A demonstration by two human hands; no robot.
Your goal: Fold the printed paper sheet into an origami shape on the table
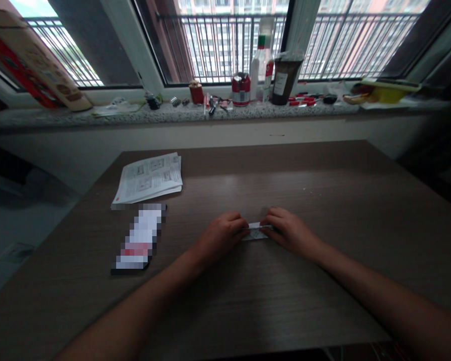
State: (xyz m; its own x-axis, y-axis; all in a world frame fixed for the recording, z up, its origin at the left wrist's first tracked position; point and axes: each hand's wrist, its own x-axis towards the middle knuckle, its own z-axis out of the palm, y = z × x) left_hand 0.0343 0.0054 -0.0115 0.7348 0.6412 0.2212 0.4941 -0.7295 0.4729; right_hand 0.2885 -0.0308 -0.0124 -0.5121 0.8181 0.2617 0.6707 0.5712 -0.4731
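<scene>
A small piece of folded paper (256, 232), whitish with faint print, lies at the middle of the brown table (218, 291). My left hand (227, 231) grips its left end, fingers curled and pressed together. On the right end, my right hand (285, 228) holds it the same way, thumb below and fingers above. A crease or edge runs across the paper between the two hands. Both ends are hidden under my fingers.
Printed sheets (150, 175) lie at the table's back left, with a phone (141, 238), its screen blurred out, in front of them. On the stone windowsill (135, 120) stand a red can (241, 90), a clear bottle (255, 75), a dark cup (284, 80) and small clutter.
</scene>
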